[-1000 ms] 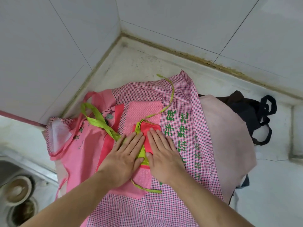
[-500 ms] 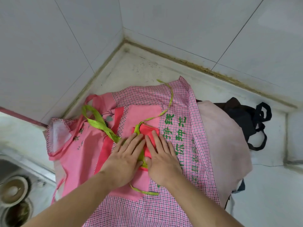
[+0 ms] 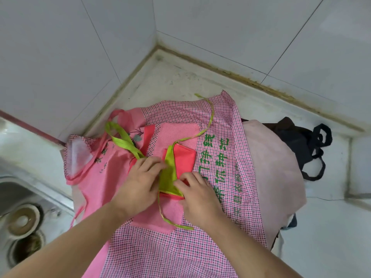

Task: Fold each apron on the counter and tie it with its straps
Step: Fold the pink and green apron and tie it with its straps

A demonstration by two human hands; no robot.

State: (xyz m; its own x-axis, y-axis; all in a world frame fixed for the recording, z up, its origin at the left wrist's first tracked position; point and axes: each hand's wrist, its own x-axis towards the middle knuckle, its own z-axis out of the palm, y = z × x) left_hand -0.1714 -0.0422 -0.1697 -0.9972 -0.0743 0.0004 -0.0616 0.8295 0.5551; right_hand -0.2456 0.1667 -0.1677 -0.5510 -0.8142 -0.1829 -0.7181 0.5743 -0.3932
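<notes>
**Between both hands, a small red-and-green bundle on the apron pile**

Between the two hands lay the red apron [image 3: 181, 157], folded small, with its green trim panel [image 3: 168, 175] turned up on top. It rested on a pink pocket patch of the checked apron [image 3: 220, 121], which was spread flat on the counter [image 3: 331, 227].

The left hand [image 3: 140, 183] lay palm down on the bundle's left side, its fingers curled at the edge of the green panel; whether they pinched the cloth or only pressed it I could not tell. The right hand [image 3: 197, 197] sat at the bundle's near right corner, fingers bent onto the red fabric, pinching or pressing, again unclear.

From beyond the left hand's fingertips a wide green strap [image 3: 122, 141] looped away across the plain pink apron [image 3: 96, 177] lying to that hand's left. A thin green tie [image 3: 209, 121] ran from the bundle's far corner away over the checked cloth. Another thin tie [image 3: 166, 217] trailed from the bundle's near edge between the wrists.

Right of the right hand, past the green printed characters, a pale pink cloth [image 3: 277, 167] lay under the checked apron's edge, and farther right a black apron [image 3: 305, 141] with looped straps sat on the counter. Left of the left forearm was a sink [image 3: 24, 197] with its drain.
</notes>
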